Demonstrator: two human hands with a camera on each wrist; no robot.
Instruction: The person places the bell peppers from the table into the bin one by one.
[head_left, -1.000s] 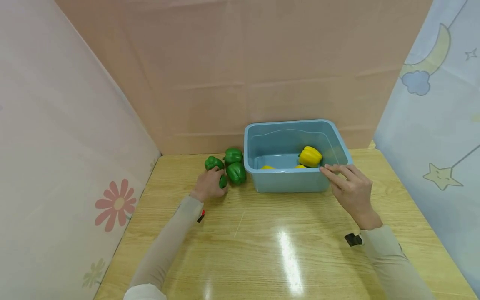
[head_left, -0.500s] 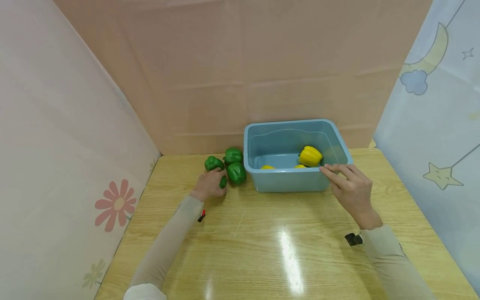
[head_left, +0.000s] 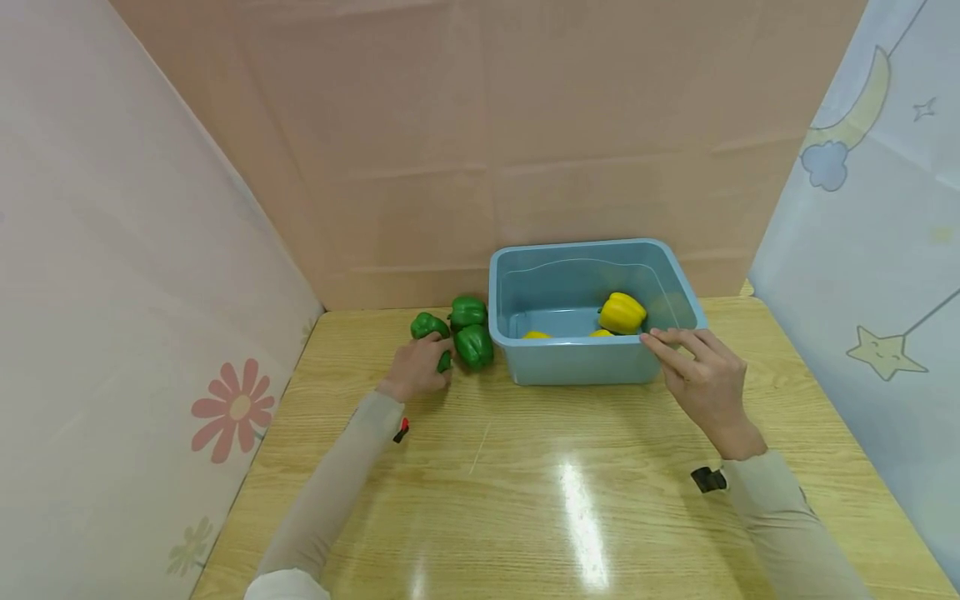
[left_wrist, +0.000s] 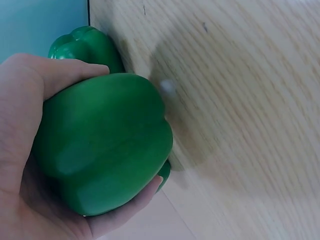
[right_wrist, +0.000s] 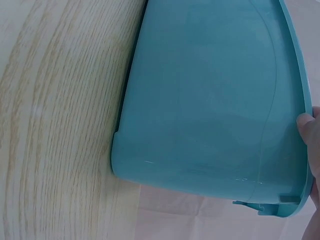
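Observation:
My left hand (head_left: 416,368) grips a green bell pepper (left_wrist: 105,140), thumb on one side and fingers curled on the other. From the head view, most of that pepper is hidden under the hand. Three more green bell peppers lie close by: one (head_left: 427,324) just beyond my fingers, one (head_left: 468,312) at the back, and one (head_left: 475,347) beside the bin. My right hand (head_left: 702,375) pinches the front rim of a blue plastic bin (head_left: 581,364) near its right corner. Inside the bin sits a yellow bell pepper (head_left: 622,313), with parts of two more yellow ones showing above the front rim.
The bin stands on a wooden table (head_left: 517,492) near its back edge, against a brownish-pink cloth (head_left: 412,167). Printed cloths hang at the left (head_left: 112,292) and right (head_left: 862,250). Two of the green peppers sit close to the bin's left wall.
My left hand has shifted very slightly left with the green bell pepper. The right hand keeps its hold on the bin rim, and the other peppers stay in place.

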